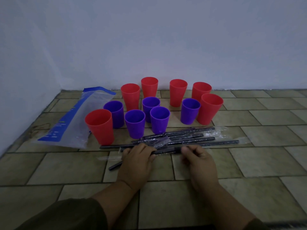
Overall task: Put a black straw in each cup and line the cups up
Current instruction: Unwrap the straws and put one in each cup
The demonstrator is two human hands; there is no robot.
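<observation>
Several red cups, such as the near-left one [99, 127], and several purple cups, such as one in the middle [159, 119], stand scattered and upright on the tiled floor, all without straws. A pile of black straws in clear wrappers [191, 137] lies in front of them. My left hand [137, 161] and my right hand [198, 161] both grip one wrapped black straw [167, 151] held level just above the floor. One loose straw [114, 165] pokes out left of my left hand.
A clear plastic bag with blue print [69, 123] lies flat to the left of the cups. A pale wall [149, 39] rises right behind the back cups and along the left side. Tiled floor [249, 163] spreads to the right and front.
</observation>
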